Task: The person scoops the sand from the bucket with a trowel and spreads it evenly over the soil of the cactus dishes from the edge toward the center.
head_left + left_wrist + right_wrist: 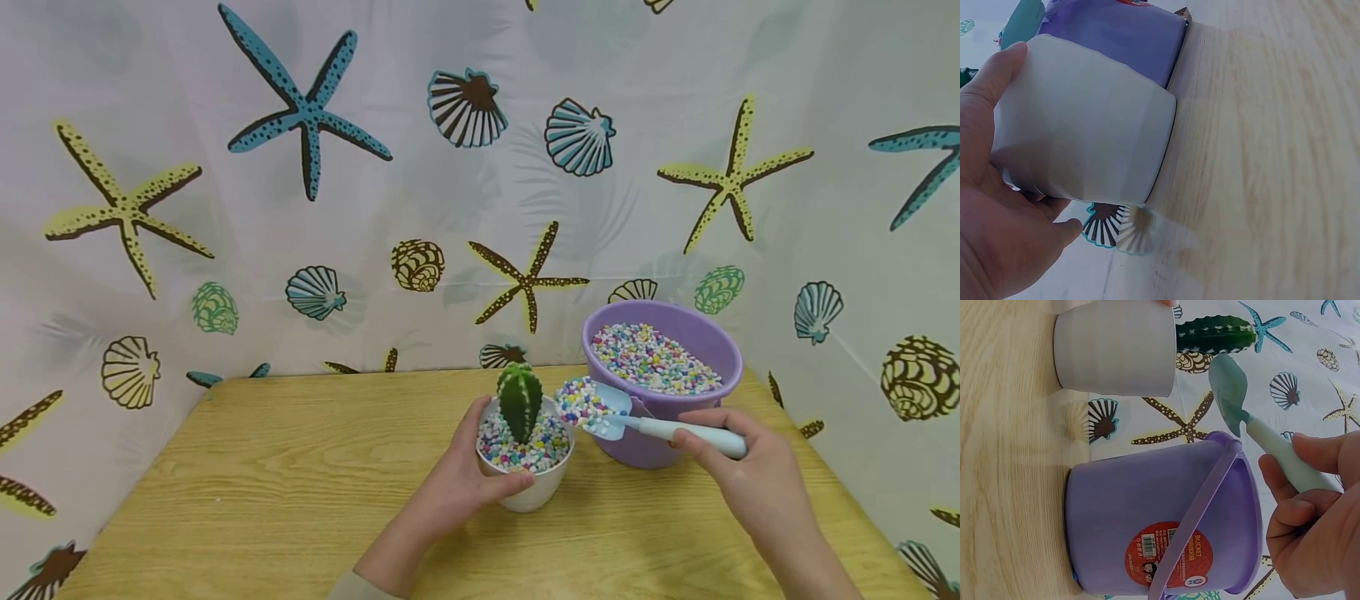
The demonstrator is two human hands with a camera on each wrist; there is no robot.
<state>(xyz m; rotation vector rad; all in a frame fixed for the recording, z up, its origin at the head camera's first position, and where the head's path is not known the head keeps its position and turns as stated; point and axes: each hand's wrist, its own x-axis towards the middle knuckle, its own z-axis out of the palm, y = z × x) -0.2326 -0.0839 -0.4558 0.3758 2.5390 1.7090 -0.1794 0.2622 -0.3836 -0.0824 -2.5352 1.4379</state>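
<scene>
Just right of the white plant pot (537, 490) the left hand (467, 477) holds, the right hand (759, 468) grips a light-blue hand shovel (637, 423) whose heaped multicoloured pebbles (583, 405) could spill if tilted early.

Bright, diffuse light; faint reflections on table (1272, 156); left wrist view soft.

Room across left tabletop (262, 467); 1 purple bucket (637, 448) blocks right.

Starfish-print cloth (465, 192) behind wooden table (300, 450)
</scene>
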